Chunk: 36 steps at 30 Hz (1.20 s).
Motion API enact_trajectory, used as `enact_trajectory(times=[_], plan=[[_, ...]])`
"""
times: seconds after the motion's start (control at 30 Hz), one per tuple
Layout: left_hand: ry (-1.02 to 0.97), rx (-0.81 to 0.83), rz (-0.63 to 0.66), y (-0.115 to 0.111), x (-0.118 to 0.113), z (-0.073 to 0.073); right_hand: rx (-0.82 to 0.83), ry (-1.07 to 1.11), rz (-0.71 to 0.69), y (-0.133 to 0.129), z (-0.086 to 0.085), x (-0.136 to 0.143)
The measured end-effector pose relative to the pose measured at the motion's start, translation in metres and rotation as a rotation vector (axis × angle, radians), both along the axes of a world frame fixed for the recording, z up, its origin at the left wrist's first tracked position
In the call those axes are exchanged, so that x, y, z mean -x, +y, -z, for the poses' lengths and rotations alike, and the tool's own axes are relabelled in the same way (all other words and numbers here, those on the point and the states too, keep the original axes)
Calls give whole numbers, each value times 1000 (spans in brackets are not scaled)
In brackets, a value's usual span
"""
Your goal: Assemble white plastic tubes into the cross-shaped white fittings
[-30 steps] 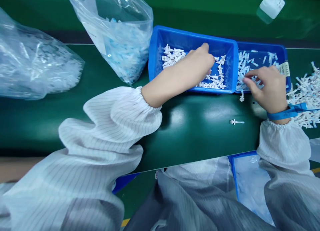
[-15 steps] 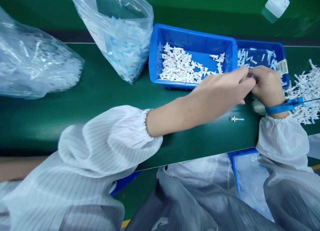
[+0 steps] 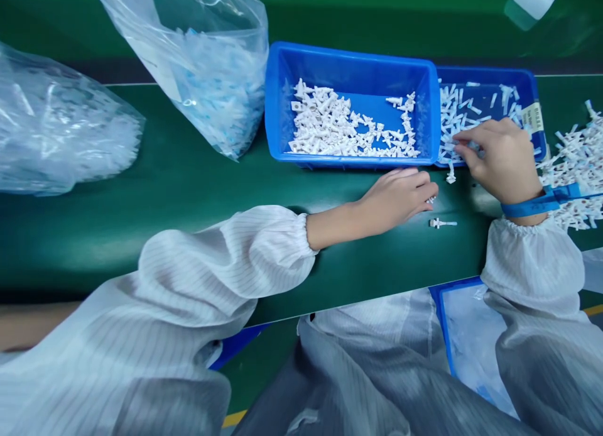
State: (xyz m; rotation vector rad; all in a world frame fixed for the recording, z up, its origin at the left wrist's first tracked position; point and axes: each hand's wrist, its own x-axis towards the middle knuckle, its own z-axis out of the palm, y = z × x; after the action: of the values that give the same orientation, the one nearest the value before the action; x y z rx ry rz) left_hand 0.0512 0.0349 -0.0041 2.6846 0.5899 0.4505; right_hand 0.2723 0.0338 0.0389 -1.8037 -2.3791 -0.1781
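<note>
My left hand [image 3: 400, 199] is low over the green work surface, in front of the blue bin, with its fingers curled. Small white plastic fittings [image 3: 431, 199] show at its fingertips. My right hand [image 3: 506, 153], a blue band at its wrist, reaches over the shallower blue tray [image 3: 490, 75] of short pale-blue tubes [image 3: 506, 103]. Its thumb and forefinger come close together; what is between them is too small to make out. Below those fingertips, a white fitting with a tube [image 3: 451, 173] is at the tray's front edge. Another fitting with a tube [image 3: 443, 223] lies on the surface.
The deep blue bin [image 3: 353, 163] contains many white fittings [image 3: 325, 122]. Clear bags of parts stand upright [image 3: 226, 90] and lie [image 3: 66, 122] at the left. A heap of joined pieces [image 3: 577, 166] is at the right. Another person's forearm [image 3: 32, 326] shows at the left edge.
My hands, together over the tray's front edge before, are now apart. The left has drawn back toward me and left; the right's fingers have opened out over the tubes.
</note>
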Motion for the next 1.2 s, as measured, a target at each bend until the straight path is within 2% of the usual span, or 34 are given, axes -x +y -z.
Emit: enact_trajectory(times=[0.17,0.43,0.6,0.8,1.03,1.2], plan=[[1,7,3,0,0,0,58,11,43,0,-1,5],[9,-13,7,-1,0,-3,88,12,22,2,0,4],[-47,27,16,2,0,1,101,70,10,3,0,2],[-100,28,26,3,0,7,126,128,-12,5,-9,4],[-94,-15,28,2,-2,8,-34,221,-67,2,-12,5],[-83,-24,28,2,-1,7,-117,379,-193,-6,-15,13]])
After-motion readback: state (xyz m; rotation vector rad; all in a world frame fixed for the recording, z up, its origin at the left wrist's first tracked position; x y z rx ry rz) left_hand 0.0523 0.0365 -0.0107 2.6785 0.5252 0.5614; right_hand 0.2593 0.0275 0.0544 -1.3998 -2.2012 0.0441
